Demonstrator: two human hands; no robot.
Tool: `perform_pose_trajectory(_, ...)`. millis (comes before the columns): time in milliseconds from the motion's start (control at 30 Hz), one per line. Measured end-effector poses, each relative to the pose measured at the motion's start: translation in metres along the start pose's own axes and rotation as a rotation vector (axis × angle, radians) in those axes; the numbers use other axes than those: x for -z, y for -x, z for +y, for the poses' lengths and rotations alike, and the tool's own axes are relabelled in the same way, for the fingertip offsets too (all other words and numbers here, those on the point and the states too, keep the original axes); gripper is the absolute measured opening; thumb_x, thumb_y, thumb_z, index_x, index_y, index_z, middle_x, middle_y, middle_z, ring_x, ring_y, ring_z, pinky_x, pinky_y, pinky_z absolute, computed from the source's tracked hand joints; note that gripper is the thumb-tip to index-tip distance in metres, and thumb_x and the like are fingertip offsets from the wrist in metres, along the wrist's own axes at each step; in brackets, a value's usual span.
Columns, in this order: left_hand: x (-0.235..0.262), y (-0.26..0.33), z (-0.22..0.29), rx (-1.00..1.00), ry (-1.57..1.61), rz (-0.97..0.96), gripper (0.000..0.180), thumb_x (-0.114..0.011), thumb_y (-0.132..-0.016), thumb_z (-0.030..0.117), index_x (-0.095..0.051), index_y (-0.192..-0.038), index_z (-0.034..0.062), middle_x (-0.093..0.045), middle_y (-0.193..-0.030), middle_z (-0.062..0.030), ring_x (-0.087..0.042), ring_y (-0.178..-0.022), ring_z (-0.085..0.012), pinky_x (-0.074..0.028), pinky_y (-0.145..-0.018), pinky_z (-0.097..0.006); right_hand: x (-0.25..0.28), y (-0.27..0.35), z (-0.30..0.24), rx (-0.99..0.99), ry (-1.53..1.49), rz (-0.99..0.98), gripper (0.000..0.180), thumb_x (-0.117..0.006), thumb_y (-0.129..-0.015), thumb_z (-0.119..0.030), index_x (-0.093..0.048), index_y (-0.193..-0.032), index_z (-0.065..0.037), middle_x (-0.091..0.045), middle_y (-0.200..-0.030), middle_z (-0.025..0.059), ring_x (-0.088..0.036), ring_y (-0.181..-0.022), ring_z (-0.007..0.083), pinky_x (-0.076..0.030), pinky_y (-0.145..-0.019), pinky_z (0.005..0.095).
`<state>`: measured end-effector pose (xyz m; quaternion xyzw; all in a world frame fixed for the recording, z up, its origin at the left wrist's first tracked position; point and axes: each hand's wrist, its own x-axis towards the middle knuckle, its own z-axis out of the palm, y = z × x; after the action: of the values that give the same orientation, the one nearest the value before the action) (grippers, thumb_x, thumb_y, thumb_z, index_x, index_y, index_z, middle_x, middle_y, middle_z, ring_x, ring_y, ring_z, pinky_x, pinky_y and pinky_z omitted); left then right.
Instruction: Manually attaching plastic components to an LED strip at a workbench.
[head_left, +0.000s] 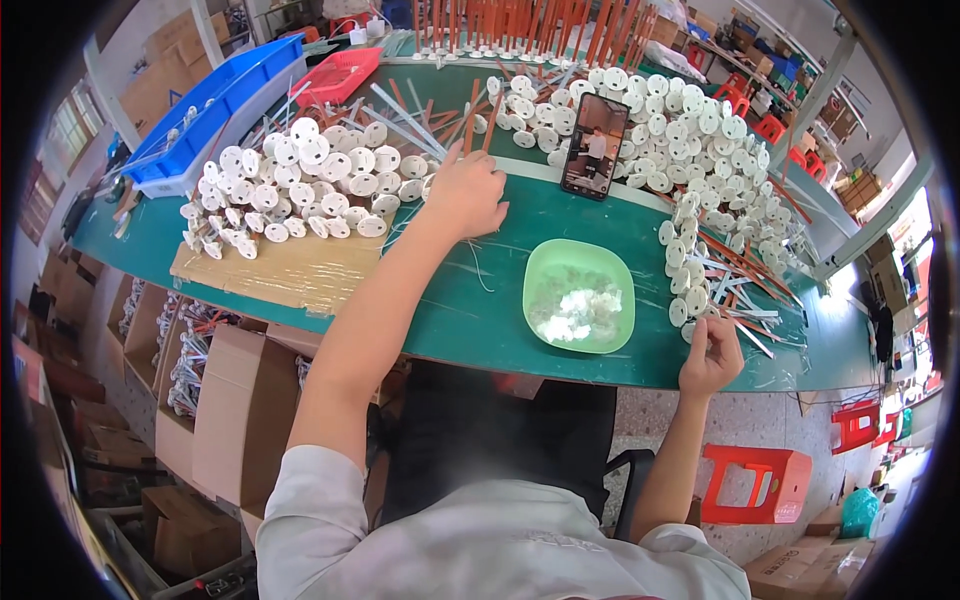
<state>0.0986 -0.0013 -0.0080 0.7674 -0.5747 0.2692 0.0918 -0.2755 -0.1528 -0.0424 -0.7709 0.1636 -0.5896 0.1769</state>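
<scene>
The left hand [468,192] had reached out over the green table [470,320] and lay with its fingers curled down at the edge of the left heap of white discs on thin stems [300,185]; whether anything was pinched under them I could not tell. The right hand [712,357] sat at the table's near edge, at about four o'clock from the green bowl [578,296], fingers bunched together around what looked like a thin stem from the right heap of white discs [700,160]. That heap curved from twelve o'clock round to three, with orange and white rods poking out of it.

A phone [594,146] stood propped at twelve o'clock of the bowl, its screen lit, between the two heaps. The bowl held white fluff or powder. A sheet of cardboard [280,270] lay under the left heap's near edge. At ten o'clock stood a blue tray [215,110], and a red basket [338,75] beside it. Upright orange rods [520,25] lined the far edge. Open cardboard boxes [200,400] crowded the floor at eight o'clock, and a red stool [755,485] stood at four.
</scene>
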Motion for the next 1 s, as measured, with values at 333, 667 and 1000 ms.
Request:
perform_pose_trajectory(333, 0.053, -0.013, -0.027, 0.28, -0.134, -0.528, 0.045, -0.064, -0.085, 0.045, -0.074, -0.096, 0.0033, -0.072, -0.096, -0.0161, -0.071, -0.097, -0.0341, -0.056, -0.086, -0.048, 0.006, 0.0, -0.001, -0.009, 0.023, -0.067, 0.005, -0.07, -0.087, 0.001, -0.067, -0.084, 0.002, -0.069, -0.081, 0.0085, -0.058, -0.066, 0.0139, -0.046, -0.064, 0.0249)
perform_pose_trajectory(667, 0.031, 0.042, -0.027, 0.144, -0.094, -0.001, 0.039, -0.067, -0.086, 0.044, -0.07, -0.099, 0.0074, -0.07, -0.093, -0.0121, -0.063, -0.101, -0.0296, -0.052, -0.086, -0.046, -0.049, -0.054, -0.041, -0.218, -0.134, -0.175, 0.011, -0.071, -0.09, -0.006, -0.069, -0.096, 0.003, -0.071, -0.089, 0.0082, -0.067, -0.083, 0.0123, -0.053, -0.079, 0.0275)
perform_pose_trajectory(1000, 0.027, 0.049, -0.039, 0.107, 0.054, 0.146, 0.036, -0.071, -0.083, 0.04, -0.068, -0.095, 0.0062, -0.068, -0.098, -0.0131, -0.061, -0.108, -0.0317, -0.05, -0.091, -0.046, -0.335, -0.15, -0.077, -0.53, -0.36, -1.086, 0.095, -0.088, -0.066, -0.048, -0.052, -0.137, 0.003, -0.063, -0.128, 0.02, -0.061, -0.12, 0.0284, -0.047, -0.104, 0.0383)
